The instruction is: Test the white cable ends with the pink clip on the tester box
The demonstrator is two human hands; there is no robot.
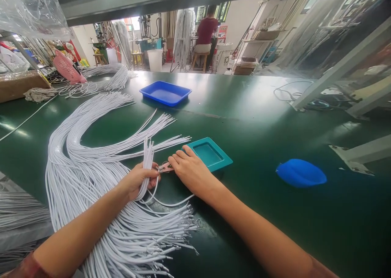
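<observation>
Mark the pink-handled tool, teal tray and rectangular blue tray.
Pink-handled tool (168, 169): head view, on the pink handle.
Teal tray (209, 155): head view, on its inner floor.
Rectangular blue tray (166, 93): head view, on its inner floor.

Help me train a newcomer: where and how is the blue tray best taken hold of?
Probably by the near-right rim of the blue tray, pinched across its wall, coming from above and the right. The tray sits upright on the green table, its raised walls giving an edge to pinch, while the white wires lie toward its left.
</observation>
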